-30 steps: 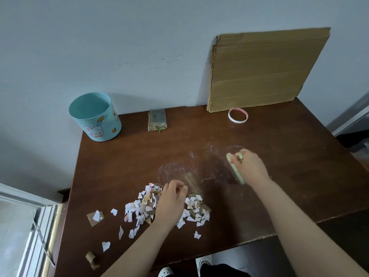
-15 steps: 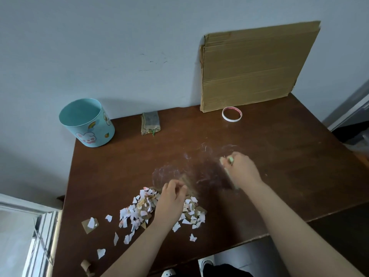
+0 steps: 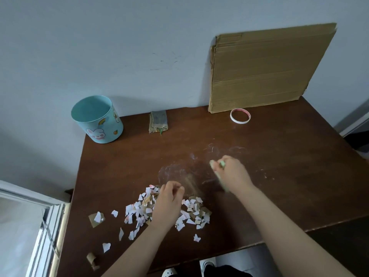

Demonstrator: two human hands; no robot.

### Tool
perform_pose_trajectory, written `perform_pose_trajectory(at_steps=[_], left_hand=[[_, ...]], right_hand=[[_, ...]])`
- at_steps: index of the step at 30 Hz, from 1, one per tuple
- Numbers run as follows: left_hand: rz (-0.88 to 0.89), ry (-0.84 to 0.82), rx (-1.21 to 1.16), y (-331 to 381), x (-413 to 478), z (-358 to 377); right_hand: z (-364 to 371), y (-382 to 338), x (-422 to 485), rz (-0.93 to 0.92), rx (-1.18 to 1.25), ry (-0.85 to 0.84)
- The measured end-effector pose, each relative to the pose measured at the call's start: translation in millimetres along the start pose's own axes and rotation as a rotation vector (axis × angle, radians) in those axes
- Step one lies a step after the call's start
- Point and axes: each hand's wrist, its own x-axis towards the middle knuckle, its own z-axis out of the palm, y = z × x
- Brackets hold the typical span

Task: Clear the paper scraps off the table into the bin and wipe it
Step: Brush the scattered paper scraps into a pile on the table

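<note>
Sweep in short strokes toward the paper scraps (image 3: 137, 211), heaped near the front edge of the desk (image 3: 279, 156), with the pale green tool (image 3: 212, 164) gripped in the right hand (image 3: 232, 172). Brace the left hand (image 3: 169, 200), fingers curled atop the heap and pinching scraps or nothing, hard to tell, as a stop. Gather front-left strays before carrying handfuls to the bin (image 3: 99, 124) at the back-left corner.
</note>
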Motion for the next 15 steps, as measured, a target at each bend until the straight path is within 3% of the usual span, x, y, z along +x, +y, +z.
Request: perform_pose_trajectory(at_steps=[3,8,11,15], left_hand=[[-0.007,0.002,0.002,-4,-1,1],[-0.017,0.017,0.019,-7,-2,-1],[-0.004,0.041,0.028,-7,1,-6],[-0.012,0.045,0.014,-7,2,-10]], right_hand=[[-4,10,-1,0.072,0.008,0.023],[43,-29,-19,-0.111,0.015,-0.179],[42,-38,-19,-0.148,0.040,-0.158],[12,-18,-8,-0.048,-0.035,-0.046]])
